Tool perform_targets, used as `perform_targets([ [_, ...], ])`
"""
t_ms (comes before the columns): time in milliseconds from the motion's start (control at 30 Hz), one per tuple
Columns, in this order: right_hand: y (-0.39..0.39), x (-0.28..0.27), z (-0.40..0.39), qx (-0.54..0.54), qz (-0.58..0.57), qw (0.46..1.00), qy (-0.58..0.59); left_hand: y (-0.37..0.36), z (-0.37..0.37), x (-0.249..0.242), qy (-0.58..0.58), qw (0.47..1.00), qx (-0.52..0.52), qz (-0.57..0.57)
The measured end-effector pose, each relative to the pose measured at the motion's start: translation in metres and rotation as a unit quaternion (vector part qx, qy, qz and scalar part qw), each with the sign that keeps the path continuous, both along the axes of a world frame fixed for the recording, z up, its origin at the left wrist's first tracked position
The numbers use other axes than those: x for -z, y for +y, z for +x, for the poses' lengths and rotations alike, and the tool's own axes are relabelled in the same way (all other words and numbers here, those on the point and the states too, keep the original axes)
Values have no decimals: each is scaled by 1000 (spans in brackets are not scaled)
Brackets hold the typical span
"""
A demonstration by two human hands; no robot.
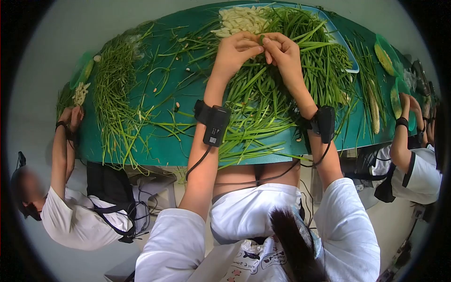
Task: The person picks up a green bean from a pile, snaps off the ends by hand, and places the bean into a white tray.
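Note:
My left hand (pixel 236 52) and my right hand (pixel 283 54) meet fingertip to fingertip at the top middle. Between their pinched fingers shows a small green stem piece (pixel 261 39); most of it is hidden by the fingers. Right below them spreads a big heap of long green stems (pixel 324 80), looking like garlic chives. Just beyond my left hand lies a pile of pale, clove-like pieces (pixel 240 19), on a blue-rimmed tray (pixel 339 38) partly covered by the stems.
Another stem heap (pixel 115 89) lies at left on the green table (pixel 181 91), with scattered bits between. At right are a corn cob (pixel 374 105) and green baskets (pixel 386 54). People work at the left (pixel 70 207) and right (pixel 416 171). A cable (pixel 263 182) hangs between my forearms.

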State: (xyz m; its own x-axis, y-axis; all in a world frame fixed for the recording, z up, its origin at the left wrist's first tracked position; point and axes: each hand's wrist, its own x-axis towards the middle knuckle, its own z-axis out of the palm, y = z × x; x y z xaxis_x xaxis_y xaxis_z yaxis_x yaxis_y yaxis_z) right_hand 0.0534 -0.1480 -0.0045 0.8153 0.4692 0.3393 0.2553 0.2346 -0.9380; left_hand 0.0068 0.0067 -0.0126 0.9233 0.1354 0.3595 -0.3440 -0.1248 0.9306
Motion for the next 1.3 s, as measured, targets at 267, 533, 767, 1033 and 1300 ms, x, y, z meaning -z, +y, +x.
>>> perform_targets([
  [267, -2, -1, 1, -7, 7, 1000, 20, -2, -4, -5, 7, 999, 22, -29],
  [533, -2, 0, 6, -22, 35, 999, 20, -5, -7, -8, 31, 996, 31, -77],
  [767, -1, 0, 3, -32, 16, 999, -17, -1, -4, -6, 44, 993, 26, -109],
  [1033, 0, 0, 3, -41, 15, 999, -25, 1, -6, -6, 53, 992, 13, -117],
  [1300, 0, 3, 6, -11, -21, 999, -45, 1, -9, -12, 65, 994, 4, -91],
])
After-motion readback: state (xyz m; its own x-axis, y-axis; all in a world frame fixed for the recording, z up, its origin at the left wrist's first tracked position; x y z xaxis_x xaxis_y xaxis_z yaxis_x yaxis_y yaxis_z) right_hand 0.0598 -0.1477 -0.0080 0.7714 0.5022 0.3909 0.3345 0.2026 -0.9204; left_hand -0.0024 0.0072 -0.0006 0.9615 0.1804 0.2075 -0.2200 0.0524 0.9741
